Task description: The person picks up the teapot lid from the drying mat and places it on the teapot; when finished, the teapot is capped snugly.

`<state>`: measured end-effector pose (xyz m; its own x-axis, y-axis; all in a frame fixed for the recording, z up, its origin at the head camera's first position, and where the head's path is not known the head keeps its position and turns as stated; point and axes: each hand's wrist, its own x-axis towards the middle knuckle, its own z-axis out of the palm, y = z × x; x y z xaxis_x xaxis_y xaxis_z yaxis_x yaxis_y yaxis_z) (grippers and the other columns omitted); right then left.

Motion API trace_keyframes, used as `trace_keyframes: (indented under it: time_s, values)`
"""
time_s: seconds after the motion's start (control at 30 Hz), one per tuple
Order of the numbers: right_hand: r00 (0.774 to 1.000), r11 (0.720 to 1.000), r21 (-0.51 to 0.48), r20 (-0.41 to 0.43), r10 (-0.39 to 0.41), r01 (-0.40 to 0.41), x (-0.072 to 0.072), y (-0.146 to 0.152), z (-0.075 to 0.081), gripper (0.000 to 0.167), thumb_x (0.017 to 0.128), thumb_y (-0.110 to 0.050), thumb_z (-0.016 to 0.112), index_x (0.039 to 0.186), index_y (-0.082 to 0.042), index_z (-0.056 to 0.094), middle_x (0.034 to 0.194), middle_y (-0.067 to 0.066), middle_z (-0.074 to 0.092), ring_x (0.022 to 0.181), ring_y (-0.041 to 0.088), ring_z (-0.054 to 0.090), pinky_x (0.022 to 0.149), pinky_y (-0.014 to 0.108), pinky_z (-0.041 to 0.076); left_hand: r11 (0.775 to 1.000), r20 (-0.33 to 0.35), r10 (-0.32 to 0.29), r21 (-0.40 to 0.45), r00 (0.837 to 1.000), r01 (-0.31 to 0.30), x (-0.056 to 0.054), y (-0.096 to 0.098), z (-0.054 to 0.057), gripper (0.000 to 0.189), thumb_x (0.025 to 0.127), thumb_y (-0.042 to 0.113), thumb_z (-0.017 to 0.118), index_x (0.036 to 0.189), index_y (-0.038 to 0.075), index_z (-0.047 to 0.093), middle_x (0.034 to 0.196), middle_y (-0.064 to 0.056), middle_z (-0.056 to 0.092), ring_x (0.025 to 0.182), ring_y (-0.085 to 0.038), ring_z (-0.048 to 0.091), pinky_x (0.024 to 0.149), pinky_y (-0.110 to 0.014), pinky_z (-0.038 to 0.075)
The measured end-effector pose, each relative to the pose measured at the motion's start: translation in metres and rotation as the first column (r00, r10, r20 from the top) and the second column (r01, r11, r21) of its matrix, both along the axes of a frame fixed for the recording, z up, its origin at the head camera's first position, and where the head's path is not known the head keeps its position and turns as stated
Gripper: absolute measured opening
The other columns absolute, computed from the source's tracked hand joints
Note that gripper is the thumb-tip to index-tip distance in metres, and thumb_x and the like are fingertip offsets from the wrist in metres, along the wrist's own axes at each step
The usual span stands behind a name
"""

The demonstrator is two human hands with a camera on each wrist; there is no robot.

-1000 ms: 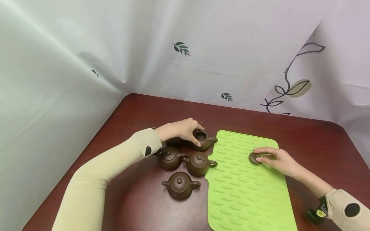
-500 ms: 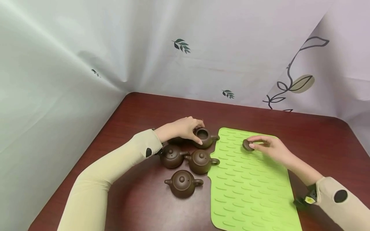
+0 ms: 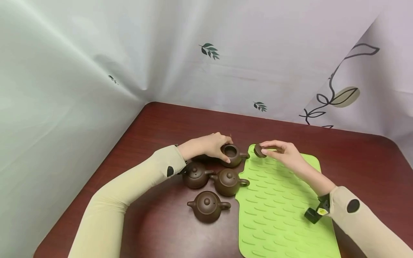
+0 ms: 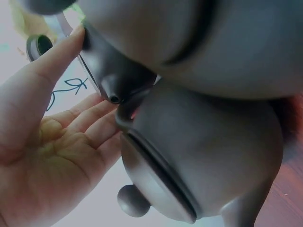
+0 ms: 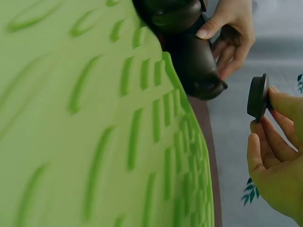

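At the far end of the teapot group, my left hand [image 3: 213, 146] grips a lidless dark brown teapot [image 3: 238, 160], thumb on the near side of its rim and fingers on the far side. Its round opening faces up and its handle points right, over the mat's edge. My right hand [image 3: 285, 156] pinches a small brown lid [image 3: 258, 151] by its knob, tilted and held a short way right of that teapot. In the right wrist view the lid [image 5: 257, 97] stands on edge between thumb and fingers, apart from the teapot [image 5: 194, 61]. The left wrist view shows the teapot's spout [image 4: 112, 90] beside my palm.
Lidded brown teapots stand close by: one [image 3: 227, 182] at the mat's edge, another [image 3: 195, 176] beneath my left wrist, a third [image 3: 207, 207] nearer me. A dark shape behind my left wrist is mostly hidden. A green ridged mat [image 3: 284, 200] covers the right of the reddish-brown table [image 3: 167, 229].
My right hand has carried the lid left and away from me, from over the mat's middle to near the lidless teapot. The left hand keeps its grip on that teapot.
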<state>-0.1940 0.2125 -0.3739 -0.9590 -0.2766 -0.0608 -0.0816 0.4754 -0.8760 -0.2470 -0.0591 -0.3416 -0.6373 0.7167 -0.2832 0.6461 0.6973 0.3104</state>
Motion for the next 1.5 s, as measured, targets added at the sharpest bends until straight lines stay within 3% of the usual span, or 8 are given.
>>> trace_keyframes:
  time_s: [0.3,0.63,0.87,1.03,1.17,1.3,1.4,1.5]
  values:
    - [0.998,0.998,0.021,-0.010,0.060,-0.060,-0.018,-0.034,-0.001,0.040,0.084,-0.042,0.067,0.115,-0.018,0.066,0.123,0.003,0.060,0.107,0.022,0.060,0.084,0.038,0.050,1.000,0.009,0.019,-0.022,1.000,-0.019,0.003,0.008,0.002,0.064,0.080,0.043,0.072,0.129,0.008,0.052,0.121,-0.005,0.059,0.108,-0.018,0.055,0.091,-0.031,0.045]
    - [0.996,0.996,-0.011,-0.043,0.084,-0.084,-0.024,-0.056,-0.015,0.032,0.084,-0.034,0.069,0.110,-0.016,0.069,0.114,0.005,0.066,0.103,0.020,0.063,0.079,0.033,0.053,0.999,0.026,-0.003,-0.040,1.000,0.004,-0.001,0.017,0.000,0.067,0.080,0.045,0.071,0.132,0.009,0.050,0.124,-0.005,0.057,0.114,-0.020,0.053,0.094,-0.032,0.044]
    - [0.986,0.993,0.065,-0.125,0.108,-0.100,-0.026,-0.057,-0.017,0.027,0.085,-0.032,0.069,0.107,-0.017,0.070,0.109,0.004,0.067,0.096,0.020,0.066,0.072,0.031,0.054,0.999,0.018,0.002,-0.049,1.000,-0.001,-0.004,0.020,0.000,0.066,0.078,0.045,0.073,0.129,0.009,0.053,0.122,-0.005,0.058,0.111,-0.018,0.054,0.092,-0.030,0.045]
    - [0.958,0.987,0.123,-0.254,0.135,-0.106,-0.026,-0.058,-0.020,0.023,0.085,-0.028,0.069,0.105,-0.017,0.072,0.104,0.001,0.068,0.092,0.018,0.065,0.068,0.028,0.052,0.998,0.028,0.009,-0.054,1.000,-0.008,-0.005,0.021,-0.001,0.066,0.079,0.045,0.071,0.131,0.009,0.052,0.125,-0.004,0.056,0.115,-0.020,0.050,0.094,-0.033,0.043]
    - [0.909,0.982,0.176,-0.396,0.130,-0.064,-0.023,-0.060,-0.020,0.022,0.083,-0.025,0.071,0.104,-0.016,0.073,0.097,-0.001,0.070,0.088,0.015,0.065,0.067,0.027,0.050,0.998,0.025,0.010,-0.057,1.000,-0.009,-0.007,0.024,0.001,0.064,0.080,0.044,0.071,0.131,0.011,0.051,0.126,-0.003,0.056,0.115,-0.020,0.049,0.094,-0.033,0.043]
    - [0.875,0.962,0.273,-0.469,0.120,0.015,-0.016,-0.063,-0.017,0.025,0.083,-0.027,0.071,0.105,-0.016,0.073,0.098,0.001,0.071,0.065,0.012,0.058,0.058,0.026,0.044,0.998,0.036,-0.005,-0.066,0.999,0.008,-0.008,0.026,0.002,0.066,0.082,0.043,0.069,0.134,0.009,0.048,0.131,-0.005,0.053,0.119,-0.020,0.049,0.097,-0.032,0.042]
    - [0.883,0.941,0.339,-0.442,0.160,-0.001,-0.015,-0.063,-0.013,0.029,0.085,-0.029,0.069,0.111,-0.015,0.070,0.104,0.004,0.070,0.060,0.011,0.052,0.056,0.026,0.040,0.994,0.063,-0.002,-0.106,0.998,0.009,-0.009,0.024,0.004,0.071,0.084,0.045,0.066,0.140,0.009,0.041,0.138,-0.008,0.047,0.127,-0.022,0.044,0.102,-0.035,0.038]
    - [0.912,0.930,0.356,-0.347,0.217,-0.086,-0.017,-0.059,-0.006,0.038,0.087,-0.032,0.066,0.121,-0.015,0.064,0.114,0.004,0.066,0.077,0.015,0.061,0.064,0.031,0.044,0.992,0.084,0.023,-0.122,0.996,-0.013,-0.009,0.016,0.007,0.075,0.088,0.049,0.059,0.146,0.012,0.031,0.146,-0.007,0.038,0.133,-0.022,0.036,0.106,-0.039,0.033]
